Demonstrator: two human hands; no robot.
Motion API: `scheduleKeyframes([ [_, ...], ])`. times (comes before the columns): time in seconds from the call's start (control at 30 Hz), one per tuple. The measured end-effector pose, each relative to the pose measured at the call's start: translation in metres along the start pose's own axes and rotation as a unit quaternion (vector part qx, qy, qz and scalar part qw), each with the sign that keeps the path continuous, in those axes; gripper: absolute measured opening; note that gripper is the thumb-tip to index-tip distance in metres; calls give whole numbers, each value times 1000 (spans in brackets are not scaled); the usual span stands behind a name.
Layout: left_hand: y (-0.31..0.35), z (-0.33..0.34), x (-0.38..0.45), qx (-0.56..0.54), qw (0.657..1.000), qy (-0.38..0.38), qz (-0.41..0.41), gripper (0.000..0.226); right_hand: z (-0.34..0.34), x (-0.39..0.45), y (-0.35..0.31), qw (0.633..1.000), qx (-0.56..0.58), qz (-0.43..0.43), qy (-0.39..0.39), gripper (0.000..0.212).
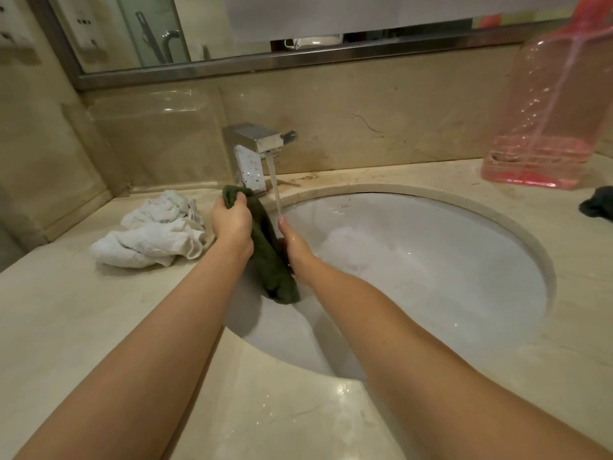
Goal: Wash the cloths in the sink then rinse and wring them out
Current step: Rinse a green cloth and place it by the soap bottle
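The left hand clenches the upper end of the green cloth, which hangs over the sink edge just beside the running tap. The right hand lies against the cloth with fingers extended, one fingertip in the stream — whether it grips cannot be told. Foam shows in the basin. A white cloth sits bunched on the counter, apparently finished; a dark cloth waits at right — rinsing appears in progress, wringing outstanding.
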State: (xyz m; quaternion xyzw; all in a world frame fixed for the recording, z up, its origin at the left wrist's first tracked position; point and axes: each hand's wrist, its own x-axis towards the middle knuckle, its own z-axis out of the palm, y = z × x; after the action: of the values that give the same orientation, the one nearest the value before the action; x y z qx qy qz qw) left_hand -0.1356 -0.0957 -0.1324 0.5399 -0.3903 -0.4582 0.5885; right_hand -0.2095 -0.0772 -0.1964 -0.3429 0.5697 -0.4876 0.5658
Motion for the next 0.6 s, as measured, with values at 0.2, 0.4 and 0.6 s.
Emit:
scheduleKeyframes([
  [0.2,4,-5,1,32,996,-57,-52,23,-22,5,-8,989,43,-121,66,24],
  [0.4,-12,5,-10,439,883,-162,14,61,-36,6,-12,980,34,-147,128,34],
  [0.6,-20,4,-9,545,798,-255,-3,101,-44,2,-16,961,52,-155,221,33],
])
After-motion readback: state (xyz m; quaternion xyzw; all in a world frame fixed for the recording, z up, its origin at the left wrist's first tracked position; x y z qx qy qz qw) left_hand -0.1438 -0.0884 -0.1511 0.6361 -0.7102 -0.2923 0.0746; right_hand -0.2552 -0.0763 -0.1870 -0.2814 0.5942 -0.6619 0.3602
